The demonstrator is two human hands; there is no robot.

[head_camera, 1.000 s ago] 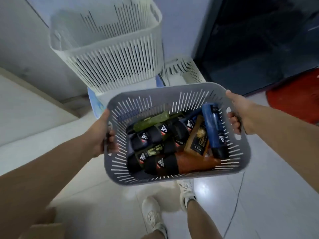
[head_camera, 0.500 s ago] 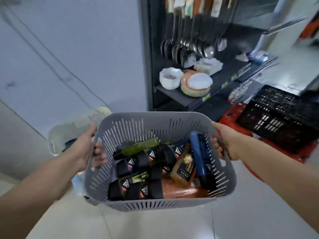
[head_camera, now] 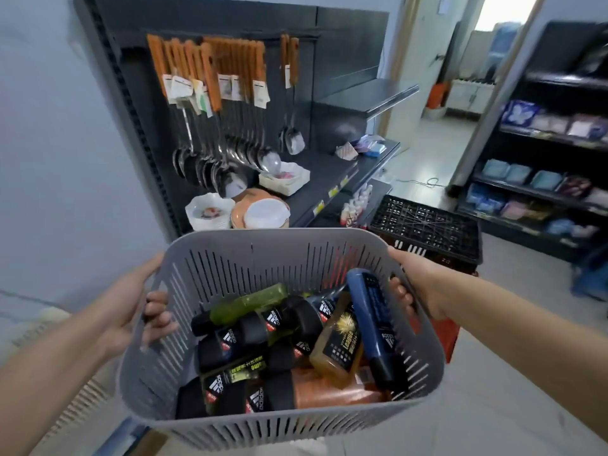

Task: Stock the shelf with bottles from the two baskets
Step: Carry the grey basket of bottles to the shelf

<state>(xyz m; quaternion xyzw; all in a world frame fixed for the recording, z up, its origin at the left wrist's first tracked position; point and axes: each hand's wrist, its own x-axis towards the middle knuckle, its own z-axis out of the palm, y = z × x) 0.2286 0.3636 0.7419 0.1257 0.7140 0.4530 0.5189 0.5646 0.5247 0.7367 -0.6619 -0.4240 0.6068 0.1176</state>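
Note:
I carry a grey slotted basket [head_camera: 263, 255] in front of me at waist height. My left hand [head_camera: 138, 307] grips its left handle, fingers poking through the slot. My right hand [head_camera: 418, 287] grips the right handle the same way. Inside lie several bottles: a tall blue bottle [head_camera: 373, 320] leaning on the right wall, an amber bottle [head_camera: 339, 347], a green bottle [head_camera: 246, 302], an orange one [head_camera: 332, 394] and several black-capped ones [head_camera: 230, 386]. The dark shelf unit [head_camera: 329, 166] stands just ahead, its upper right shelf [head_camera: 368, 97] bare.
Ladles and spoons [head_camera: 223, 149] hang on the shelf's back panel above bowls and plates [head_camera: 237, 210]. A black crate [head_camera: 427, 228] sits on a red one on the floor to the right. Another stocked rack [head_camera: 543, 153] stands at the far right. A white basket [head_camera: 49, 327] lies low left.
My view has swung up and to the right, from the floor and white baskets to the shelf unit. Both hands have kept hold of the grey basket throughout.

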